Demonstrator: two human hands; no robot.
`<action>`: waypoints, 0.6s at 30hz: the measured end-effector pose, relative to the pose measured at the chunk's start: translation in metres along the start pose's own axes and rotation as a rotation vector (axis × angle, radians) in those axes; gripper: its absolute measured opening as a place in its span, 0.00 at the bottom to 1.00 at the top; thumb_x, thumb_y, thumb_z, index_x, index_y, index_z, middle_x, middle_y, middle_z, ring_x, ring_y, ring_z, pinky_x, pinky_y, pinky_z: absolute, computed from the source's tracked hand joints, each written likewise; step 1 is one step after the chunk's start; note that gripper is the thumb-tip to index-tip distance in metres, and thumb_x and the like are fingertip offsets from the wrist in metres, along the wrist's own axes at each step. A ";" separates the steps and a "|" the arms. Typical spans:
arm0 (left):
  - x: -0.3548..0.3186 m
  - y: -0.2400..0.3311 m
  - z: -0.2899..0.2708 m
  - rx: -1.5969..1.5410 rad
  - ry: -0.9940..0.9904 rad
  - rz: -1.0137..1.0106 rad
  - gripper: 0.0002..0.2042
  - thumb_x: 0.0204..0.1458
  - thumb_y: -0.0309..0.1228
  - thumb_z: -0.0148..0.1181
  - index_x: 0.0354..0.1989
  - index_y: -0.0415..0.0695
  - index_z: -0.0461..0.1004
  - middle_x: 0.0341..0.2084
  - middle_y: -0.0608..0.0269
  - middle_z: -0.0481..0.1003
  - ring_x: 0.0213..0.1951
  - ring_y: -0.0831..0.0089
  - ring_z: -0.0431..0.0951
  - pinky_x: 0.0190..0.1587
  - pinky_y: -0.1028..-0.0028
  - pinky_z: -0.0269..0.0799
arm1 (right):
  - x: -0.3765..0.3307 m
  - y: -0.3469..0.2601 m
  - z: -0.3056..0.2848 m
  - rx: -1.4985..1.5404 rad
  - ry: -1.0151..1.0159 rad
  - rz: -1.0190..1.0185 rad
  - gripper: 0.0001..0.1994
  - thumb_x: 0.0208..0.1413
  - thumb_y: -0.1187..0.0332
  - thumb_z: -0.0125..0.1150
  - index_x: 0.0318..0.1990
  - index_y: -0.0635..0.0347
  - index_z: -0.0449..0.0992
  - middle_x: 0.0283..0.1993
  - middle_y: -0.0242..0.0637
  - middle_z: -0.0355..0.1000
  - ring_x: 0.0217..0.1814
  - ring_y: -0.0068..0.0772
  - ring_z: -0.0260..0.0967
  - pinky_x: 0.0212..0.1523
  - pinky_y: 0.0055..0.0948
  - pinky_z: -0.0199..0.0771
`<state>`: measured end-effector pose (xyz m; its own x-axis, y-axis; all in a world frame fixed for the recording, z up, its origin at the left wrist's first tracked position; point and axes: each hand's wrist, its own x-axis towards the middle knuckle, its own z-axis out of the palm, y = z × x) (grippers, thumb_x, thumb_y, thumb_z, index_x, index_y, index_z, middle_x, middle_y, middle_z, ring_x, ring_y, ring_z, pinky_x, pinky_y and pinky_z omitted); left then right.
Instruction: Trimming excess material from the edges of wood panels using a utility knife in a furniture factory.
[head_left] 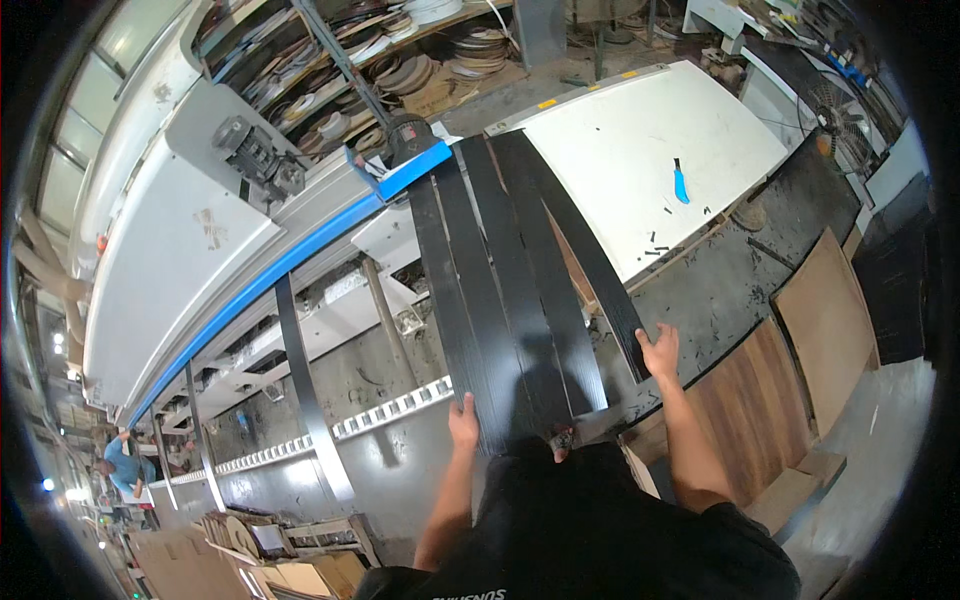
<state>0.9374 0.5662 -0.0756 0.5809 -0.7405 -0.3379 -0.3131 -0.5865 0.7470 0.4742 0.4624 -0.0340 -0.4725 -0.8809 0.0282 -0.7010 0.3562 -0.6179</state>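
Several long black boards (497, 300) lie side by side in front of me, running away toward the machine, with narrow gaps between them. My left hand (463, 422) is against the left edge of the leftmost board near its close end. Its visible fingers are stretched and apart; the others are hidden. At the right, one black board (585, 250) slants away from the rest, leaving a wedge-shaped gap. My right hand (660, 352) has hold of that board's near right corner, thumb toward its face. The fingers under the board cannot be seen.
A blue-handled knife (681, 186) and dark scraps lie on the white table (620, 130). To the left runs a large machine (190, 180) with a blue rail. Brown panels (825, 310) lean at the right. A person (128, 465) is far left.
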 end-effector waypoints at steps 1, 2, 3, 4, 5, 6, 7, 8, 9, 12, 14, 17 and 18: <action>0.002 -0.002 0.007 -0.041 0.114 -0.002 0.38 0.64 0.62 0.58 0.52 0.28 0.78 0.46 0.30 0.81 0.52 0.41 0.82 0.57 0.55 0.74 | 0.001 -0.002 0.005 -0.022 -0.046 0.036 0.36 0.58 0.46 0.73 0.61 0.71 0.74 0.61 0.58 0.71 0.67 0.61 0.67 0.69 0.50 0.66; 0.003 0.002 0.013 -0.041 0.107 -0.004 0.38 0.64 0.62 0.58 0.52 0.28 0.78 0.46 0.30 0.81 0.52 0.41 0.82 0.57 0.55 0.74 | 0.002 -0.002 0.007 -0.051 -0.092 0.075 0.38 0.58 0.45 0.73 0.62 0.71 0.73 0.63 0.58 0.70 0.68 0.62 0.66 0.69 0.50 0.66; -0.003 0.010 0.015 -0.004 0.156 0.020 0.37 0.64 0.61 0.58 0.50 0.28 0.79 0.42 0.31 0.81 0.47 0.40 0.82 0.53 0.53 0.74 | 0.002 0.001 0.009 -0.062 -0.091 0.082 0.38 0.58 0.45 0.73 0.62 0.71 0.73 0.63 0.58 0.70 0.68 0.62 0.66 0.69 0.50 0.66; -0.010 0.017 0.012 0.034 0.205 0.044 0.36 0.65 0.61 0.58 0.48 0.28 0.80 0.37 0.31 0.81 0.42 0.39 0.83 0.49 0.51 0.75 | 0.003 0.004 0.011 -0.086 -0.126 0.104 0.40 0.57 0.42 0.72 0.62 0.73 0.72 0.63 0.59 0.70 0.67 0.62 0.67 0.69 0.50 0.67; -0.022 0.047 0.003 -0.042 0.131 0.061 0.33 0.66 0.58 0.57 0.44 0.29 0.80 0.29 0.34 0.80 0.34 0.38 0.81 0.42 0.48 0.73 | 0.006 0.006 0.009 -0.112 -0.156 0.125 0.43 0.56 0.40 0.72 0.63 0.74 0.72 0.63 0.60 0.71 0.67 0.62 0.68 0.68 0.50 0.68; -0.019 0.050 0.007 -0.049 0.124 0.059 0.33 0.66 0.58 0.57 0.44 0.29 0.80 0.29 0.34 0.80 0.34 0.38 0.81 0.42 0.48 0.73 | 0.013 0.018 0.013 -0.119 -0.150 0.124 0.43 0.56 0.40 0.72 0.63 0.74 0.72 0.63 0.60 0.71 0.67 0.62 0.68 0.68 0.50 0.68; -0.020 0.051 0.009 0.003 0.115 0.027 0.32 0.67 0.56 0.56 0.43 0.29 0.80 0.27 0.34 0.79 0.32 0.39 0.80 0.41 0.48 0.73 | 0.022 0.029 0.019 -0.041 -0.173 0.177 0.44 0.55 0.39 0.73 0.63 0.75 0.72 0.63 0.61 0.71 0.67 0.62 0.69 0.68 0.50 0.68; -0.024 0.055 0.006 0.063 0.114 -0.014 0.31 0.68 0.55 0.56 0.43 0.29 0.80 0.26 0.35 0.79 0.31 0.39 0.79 0.40 0.48 0.72 | 0.026 0.028 0.022 0.040 -0.210 0.228 0.46 0.54 0.38 0.73 0.63 0.75 0.72 0.62 0.62 0.72 0.67 0.62 0.69 0.68 0.49 0.69; -0.028 0.062 0.010 0.069 0.126 -0.018 0.30 0.69 0.53 0.55 0.43 0.29 0.79 0.28 0.33 0.79 0.33 0.37 0.80 0.41 0.49 0.73 | 0.030 0.029 0.024 0.041 -0.216 0.249 0.46 0.54 0.37 0.73 0.62 0.76 0.73 0.61 0.62 0.75 0.65 0.60 0.73 0.66 0.47 0.71; -0.039 0.088 0.025 0.030 0.203 0.060 0.29 0.69 0.52 0.55 0.44 0.30 0.80 0.30 0.32 0.80 0.36 0.35 0.82 0.42 0.48 0.73 | 0.052 0.028 0.027 0.078 -0.395 0.299 0.44 0.55 0.37 0.72 0.60 0.75 0.74 0.59 0.61 0.77 0.63 0.56 0.75 0.63 0.44 0.74; -0.039 0.083 0.028 0.133 0.198 0.032 0.29 0.68 0.53 0.56 0.45 0.30 0.80 0.32 0.31 0.81 0.39 0.34 0.82 0.43 0.47 0.74 | 0.057 0.026 0.031 0.121 -0.511 0.312 0.45 0.55 0.35 0.71 0.61 0.74 0.74 0.55 0.58 0.79 0.60 0.53 0.77 0.61 0.43 0.74; -0.048 0.096 0.026 0.356 0.239 -0.084 0.33 0.66 0.58 0.56 0.40 0.31 0.79 0.33 0.33 0.81 0.39 0.35 0.81 0.45 0.44 0.74 | 0.068 -0.003 0.029 0.318 -0.720 0.337 0.43 0.57 0.35 0.70 0.62 0.70 0.74 0.53 0.50 0.81 0.57 0.47 0.78 0.59 0.41 0.75; -0.045 0.098 0.037 0.362 0.234 -0.075 0.33 0.66 0.58 0.56 0.40 0.31 0.79 0.33 0.33 0.81 0.39 0.35 0.81 0.45 0.44 0.74 | 0.067 0.030 0.048 0.392 -0.716 0.339 0.43 0.57 0.36 0.70 0.63 0.69 0.74 0.55 0.48 0.81 0.58 0.45 0.78 0.59 0.41 0.75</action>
<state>0.8533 0.5297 -0.0082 0.7536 -0.6217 -0.2134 -0.4826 -0.7438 0.4624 0.4467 0.3993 -0.0884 -0.0813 -0.7780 -0.6229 -0.2882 0.6167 -0.7326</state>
